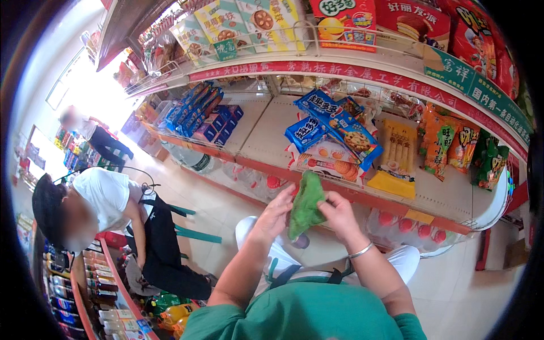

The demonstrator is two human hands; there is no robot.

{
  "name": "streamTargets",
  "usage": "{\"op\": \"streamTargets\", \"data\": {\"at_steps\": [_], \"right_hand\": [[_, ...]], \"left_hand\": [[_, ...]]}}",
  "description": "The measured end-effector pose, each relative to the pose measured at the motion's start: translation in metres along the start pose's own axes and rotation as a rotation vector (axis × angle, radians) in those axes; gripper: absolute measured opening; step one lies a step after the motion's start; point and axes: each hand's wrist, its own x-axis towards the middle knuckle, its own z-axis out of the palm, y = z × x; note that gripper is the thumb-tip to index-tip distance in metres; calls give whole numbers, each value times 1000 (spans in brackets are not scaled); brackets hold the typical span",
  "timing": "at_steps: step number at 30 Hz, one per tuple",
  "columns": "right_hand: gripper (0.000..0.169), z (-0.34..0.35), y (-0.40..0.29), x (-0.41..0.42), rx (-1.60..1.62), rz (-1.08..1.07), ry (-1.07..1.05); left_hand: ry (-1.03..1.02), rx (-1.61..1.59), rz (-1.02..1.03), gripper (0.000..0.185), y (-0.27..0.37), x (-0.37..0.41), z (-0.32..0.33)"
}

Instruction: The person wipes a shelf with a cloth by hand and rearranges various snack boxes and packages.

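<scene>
A folded green cloth (307, 206) is held up between my hands, in front of the shelf's edge. My right hand (338, 212) pinches its right side between thumb and fingers. At the cloth's left side is my left hand (275, 212), its fingers raised against the fabric; whether they grip it I cannot tell. Just beyond, blue cookie packets (335, 127) lie piled over pink-and-white biscuit packs (327, 163) on the white shelf (263, 131). To their right are a yellow packet of rolls (395, 157) and orange snack bags (440, 144).
Blue packets (191, 108) and small boxes (219, 123) stand at the shelf's left. An upper shelf with a red rim (340, 68) overhangs it. Bottles with red caps (412, 227) sit below. A seated co-worker (106, 199) reaches into a drinks shelf at left; another person stands farther back.
</scene>
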Motion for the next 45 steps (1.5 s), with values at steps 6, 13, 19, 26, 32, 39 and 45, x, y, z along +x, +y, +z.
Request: {"op": "streamTargets", "data": {"at_steps": [6,13,19,26,32,39,45], "right_hand": [[11,-3,-5,8,481,298,-23],[18,-7,14,19,128,244,145],[26,-12,44,26,-108,154,36],[35,11,49,26,134,334,-121],[26,27,42,35,338,457,5],[26,48,57,45,13,381,-116],[29,34,7,44,-873,-563,-16]], "left_hand": [[34,-18,-99,40,-2,-2,-44],[268,127,55,19,2,4,-79],[199,-170,20,26,14,7,-57],[110,-33,-30,42,-22,24,-35],[427,522,-36,43,-18,14,-62],[363,160,85,38,-48,-3,-73],[809,1129,449,41,40,-1,-138]]}}
